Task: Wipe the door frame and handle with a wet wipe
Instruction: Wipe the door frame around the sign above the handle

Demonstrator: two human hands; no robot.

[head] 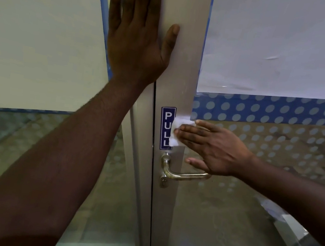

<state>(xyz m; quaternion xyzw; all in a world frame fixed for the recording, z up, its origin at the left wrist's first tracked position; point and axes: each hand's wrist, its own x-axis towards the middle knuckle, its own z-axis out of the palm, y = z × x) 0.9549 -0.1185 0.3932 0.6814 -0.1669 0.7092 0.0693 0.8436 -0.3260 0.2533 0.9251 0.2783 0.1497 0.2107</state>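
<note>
A grey metal door frame (183,67) runs up the middle of the head view, with a blue PULL sticker (165,127) on it. My right hand (212,149) presses a white wet wipe (178,131) flat against the frame, beside the sticker and partly over it. Just below sits the brass lever handle (183,174), under my right thumb. My left hand (139,33) lies flat with fingers spread on the upper frame, holding nothing.
Glass panels flank the frame. The right panel carries a white paper sheet (284,46) and a blue band with pale dots (275,112). The left panel (40,31) is covered white with a blue edge strip. Floor shows through the lower glass.
</note>
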